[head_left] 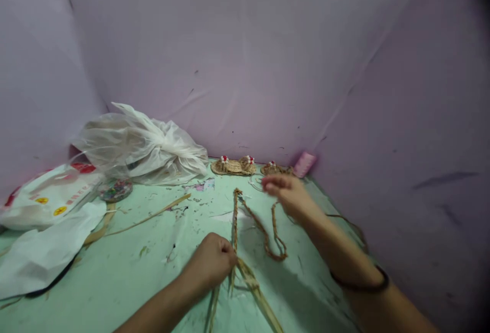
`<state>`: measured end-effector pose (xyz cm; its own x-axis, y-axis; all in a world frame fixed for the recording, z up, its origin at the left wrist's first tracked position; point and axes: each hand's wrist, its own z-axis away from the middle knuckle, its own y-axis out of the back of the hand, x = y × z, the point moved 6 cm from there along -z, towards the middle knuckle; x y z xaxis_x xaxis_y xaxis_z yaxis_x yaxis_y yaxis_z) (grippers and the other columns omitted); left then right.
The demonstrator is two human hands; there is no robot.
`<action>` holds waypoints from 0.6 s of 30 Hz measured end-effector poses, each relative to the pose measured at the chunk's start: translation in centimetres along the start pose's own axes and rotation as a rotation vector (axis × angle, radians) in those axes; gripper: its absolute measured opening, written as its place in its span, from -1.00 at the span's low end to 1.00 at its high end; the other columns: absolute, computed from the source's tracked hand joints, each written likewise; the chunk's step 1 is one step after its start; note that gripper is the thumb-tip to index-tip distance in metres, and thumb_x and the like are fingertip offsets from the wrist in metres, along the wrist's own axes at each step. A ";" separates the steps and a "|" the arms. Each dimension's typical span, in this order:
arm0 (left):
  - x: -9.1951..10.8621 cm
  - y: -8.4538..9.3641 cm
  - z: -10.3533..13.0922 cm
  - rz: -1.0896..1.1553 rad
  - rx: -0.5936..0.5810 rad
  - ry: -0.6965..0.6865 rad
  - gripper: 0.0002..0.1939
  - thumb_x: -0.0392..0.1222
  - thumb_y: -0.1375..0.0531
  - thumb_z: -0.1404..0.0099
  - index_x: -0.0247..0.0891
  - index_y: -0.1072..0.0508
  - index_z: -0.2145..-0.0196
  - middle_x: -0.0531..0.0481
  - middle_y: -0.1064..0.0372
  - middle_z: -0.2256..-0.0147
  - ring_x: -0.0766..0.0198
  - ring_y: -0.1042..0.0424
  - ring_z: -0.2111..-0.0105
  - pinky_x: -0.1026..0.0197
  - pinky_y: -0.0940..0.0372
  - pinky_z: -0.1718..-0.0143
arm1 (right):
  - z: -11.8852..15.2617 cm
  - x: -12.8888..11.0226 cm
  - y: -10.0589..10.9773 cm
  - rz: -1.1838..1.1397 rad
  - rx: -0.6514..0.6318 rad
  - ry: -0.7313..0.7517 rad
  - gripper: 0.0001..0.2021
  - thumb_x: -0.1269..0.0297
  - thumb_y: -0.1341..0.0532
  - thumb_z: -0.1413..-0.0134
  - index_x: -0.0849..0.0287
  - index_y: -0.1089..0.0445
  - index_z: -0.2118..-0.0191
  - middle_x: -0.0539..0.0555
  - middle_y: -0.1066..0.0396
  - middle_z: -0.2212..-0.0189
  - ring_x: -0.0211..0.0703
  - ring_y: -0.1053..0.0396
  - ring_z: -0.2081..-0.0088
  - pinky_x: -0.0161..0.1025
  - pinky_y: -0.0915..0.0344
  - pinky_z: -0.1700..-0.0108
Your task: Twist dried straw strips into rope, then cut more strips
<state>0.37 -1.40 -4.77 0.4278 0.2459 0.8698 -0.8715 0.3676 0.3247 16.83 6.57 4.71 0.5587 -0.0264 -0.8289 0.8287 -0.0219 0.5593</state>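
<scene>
My left hand (216, 264) is closed around the lower end of a braided straw cord (236, 220), just above the green tabletop. Flat pale straw strips (257, 289) fan out below that fist toward me. The rest of the cord bends at the top and lies in a loose loop to the right. My right hand (289, 195) is raised over the back right of the table, its fingers curled together and slightly blurred. Whatever they may hold is too small to make out. A thin clear ring of line (255, 182) shows beside its fingertips.
Woven straw pieces with red and white beads (233, 167) lie along the back wall, near a pink spool (305, 164). At left are a knotted white plastic bag (161, 144), a clear container of beads (116, 189) and a printed white bag (57, 197). A loose straw strip (153, 214) lies between.
</scene>
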 end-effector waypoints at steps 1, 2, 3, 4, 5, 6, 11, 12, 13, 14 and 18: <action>0.1 -0.1 0.0 0.051 -0.015 -0.002 -0.90 -0.32 0.03 0.19 -0.30 -0.19 0.77 0.16 0.10 0.79 0.48 0.13 0.72 0.32 0.22 0.66 | 2.4 0.4 -1.6 -0.167 -0.139 -0.101 -0.80 0.39 -0.07 0.13 0.29 -0.34 0.32 0.17 -0.40 0.36 -0.15 -0.36 0.31 -0.21 -0.25 0.21; 0.3 -0.1 0.0 0.106 -0.030 -0.009 -0.91 -0.31 0.03 0.19 -0.30 -0.19 0.76 0.17 0.10 0.79 0.49 0.14 0.72 0.32 0.23 0.67 | 4.7 0.9 -3.2 -0.308 -0.243 -0.216 -0.84 0.39 -0.08 0.14 0.29 -0.34 0.37 0.15 -0.40 0.41 -0.19 -0.36 0.37 -0.24 -0.26 0.26; 0.5 -0.1 0.0 0.160 -0.044 -0.022 -0.91 -0.31 0.02 0.20 -0.30 -0.18 0.77 0.18 0.09 0.80 0.49 0.15 0.72 0.33 0.25 0.67 | 6.6 1.2 -4.5 -0.418 -0.286 -0.295 -0.87 0.41 -0.08 0.14 0.29 -0.33 0.41 0.12 -0.39 0.45 -0.24 -0.35 0.43 -0.27 -0.27 0.31; 0.7 -0.2 0.1 0.207 -0.054 -0.036 -0.92 -0.31 0.02 0.20 -0.30 -0.18 0.77 0.18 0.09 0.80 0.50 0.16 0.73 0.33 0.26 0.66 | 7.9 1.5 -5.6 -0.489 -0.291 -0.345 -0.90 0.42 -0.09 0.15 0.28 -0.32 0.45 0.08 -0.37 0.50 -0.30 -0.32 0.49 -0.32 -0.26 0.35; 0.9 -0.1 0.2 0.242 -0.060 -0.050 -0.92 -0.30 0.02 0.21 -0.31 -0.18 0.77 0.18 0.08 0.80 0.51 0.16 0.73 0.34 0.26 0.66 | 8.8 1.6 -6.5 -0.522 -0.280 -0.367 -0.93 0.44 -0.08 0.16 0.28 -0.30 0.51 0.03 -0.33 0.57 -0.34 -0.28 0.54 -0.36 -0.24 0.41; 1.1 -0.1 0.4 0.262 -0.059 -0.057 -0.92 -0.30 0.01 0.22 -0.31 -0.18 0.77 0.18 0.07 0.81 0.51 0.16 0.73 0.34 0.26 0.67 | 9.3 1.7 -7.4 -0.531 -0.294 -0.372 -0.92 0.46 -0.07 0.17 0.26 -0.27 0.57 -0.01 -0.28 0.64 -0.37 -0.24 0.59 -0.39 -0.22 0.46; 1.5 -0.1 1.3 0.244 -0.022 -0.047 -0.89 -0.26 -0.03 0.18 -0.31 -0.17 0.76 0.19 0.06 0.82 0.53 0.15 0.76 0.36 0.26 0.69 | 9.9 2.4 -9.9 -0.495 -0.377 -0.382 -0.85 0.45 -0.02 0.16 0.21 -0.15 0.66 -0.09 -0.12 0.79 -0.39 -0.07 0.74 -0.41 -0.10 0.66; 1.5 -0.1 1.4 0.229 -0.020 -0.042 -0.88 -0.24 -0.04 0.17 -0.31 -0.17 0.75 0.20 0.06 0.82 0.54 0.16 0.77 0.36 0.27 0.70 | 9.9 2.5 -9.9 -0.475 -0.373 -0.374 -0.85 0.45 -0.02 0.16 0.21 -0.14 0.66 -0.11 -0.08 0.81 -0.41 -0.02 0.77 -0.43 -0.02 0.70; 1.5 -0.1 1.4 0.211 -0.021 -0.035 -0.87 -0.23 -0.05 0.16 -0.31 -0.18 0.74 0.21 0.06 0.82 0.54 0.17 0.78 0.36 0.29 0.71 | 9.9 2.7 -9.9 -0.456 -0.365 -0.368 -0.85 0.45 -0.02 0.17 0.20 -0.12 0.66 -0.13 -0.03 0.83 -0.43 0.05 0.79 -0.44 0.07 0.72; 1.4 -0.1 1.4 0.193 -0.027 -0.022 -0.88 -0.22 -0.06 0.16 -0.31 -0.20 0.72 0.22 0.06 0.81 0.55 0.18 0.79 0.36 0.30 0.72 | 10.0 2.9 -9.8 -0.444 -0.359 -0.358 -0.84 0.46 -0.03 0.17 0.20 -0.11 0.67 -0.16 0.02 0.85 -0.45 0.11 0.80 -0.45 0.15 0.74; 1.1 0.1 1.3 0.147 -0.100 0.001 -0.87 -0.18 -0.09 0.14 -0.30 -0.24 0.65 0.23 0.05 0.79 0.54 0.21 0.81 0.35 0.33 0.76 | 10.0 3.5 -9.5 -0.442 -0.370 -0.329 -0.84 0.47 -0.06 0.22 0.21 -0.11 0.70 -0.18 0.07 0.87 -0.48 0.20 0.80 -0.42 0.28 0.73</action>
<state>0.43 -2.21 -3.31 0.2980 0.3042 0.9048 -0.8964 0.4151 0.1556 10.52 -3.27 -3.40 0.1729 -0.3987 -0.9006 0.9671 0.2420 0.0785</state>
